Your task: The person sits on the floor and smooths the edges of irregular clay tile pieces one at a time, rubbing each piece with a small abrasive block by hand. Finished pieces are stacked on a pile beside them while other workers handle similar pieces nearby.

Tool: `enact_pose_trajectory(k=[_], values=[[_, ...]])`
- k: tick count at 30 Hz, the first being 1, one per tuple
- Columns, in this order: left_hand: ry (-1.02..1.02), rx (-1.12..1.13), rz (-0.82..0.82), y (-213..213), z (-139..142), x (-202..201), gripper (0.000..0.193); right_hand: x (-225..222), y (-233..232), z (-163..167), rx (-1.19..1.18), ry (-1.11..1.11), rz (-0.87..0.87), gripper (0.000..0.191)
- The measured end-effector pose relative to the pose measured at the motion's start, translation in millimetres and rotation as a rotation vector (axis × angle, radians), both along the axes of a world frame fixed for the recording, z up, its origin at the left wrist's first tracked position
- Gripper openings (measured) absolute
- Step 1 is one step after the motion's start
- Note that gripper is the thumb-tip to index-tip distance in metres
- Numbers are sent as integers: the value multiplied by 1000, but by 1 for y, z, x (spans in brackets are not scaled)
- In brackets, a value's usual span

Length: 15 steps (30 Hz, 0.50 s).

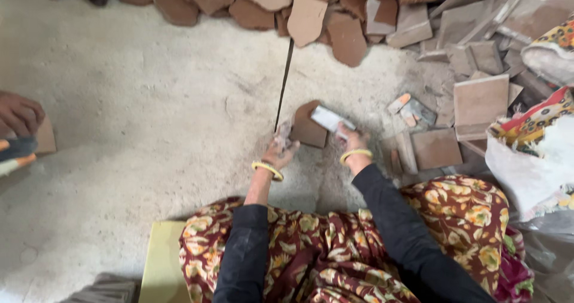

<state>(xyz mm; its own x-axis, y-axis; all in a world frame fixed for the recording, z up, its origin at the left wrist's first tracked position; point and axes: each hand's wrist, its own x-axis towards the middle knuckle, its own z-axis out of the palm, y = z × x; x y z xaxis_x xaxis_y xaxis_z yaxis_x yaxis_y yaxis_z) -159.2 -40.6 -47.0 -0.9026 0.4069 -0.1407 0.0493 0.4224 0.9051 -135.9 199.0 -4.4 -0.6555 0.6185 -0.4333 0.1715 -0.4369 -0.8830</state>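
Item: brown, roughly cut clay tile piece (308,126), standing on the dusty grey concrete floor (149,117) just ahead of the knees.
Left hand (281,150): fingers are closing around the tile's left edge, beside a thin dark metal rod (284,81).
Right hand (353,141): fingers are wrapping a flat grey rectangular tool (330,119), pressing it on the tile's upper right.
Step, as judged: edge shaping is in progress.
Next move calls for a steady brace and even pressure.
Nearby: heap of brown tile shards (311,10); stack of square tiles (478,99).
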Motion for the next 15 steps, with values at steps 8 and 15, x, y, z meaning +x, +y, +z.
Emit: enact_pose_trajectory(k=[8, 15], values=[[-215, -237, -78, -3, 37, -1, 92, 16, -16, -14, 40, 140, 276, 15], [30, -449, -52, -6, 60, 12, 79, 63, -20, -28, 312, 92, 430, 12]])
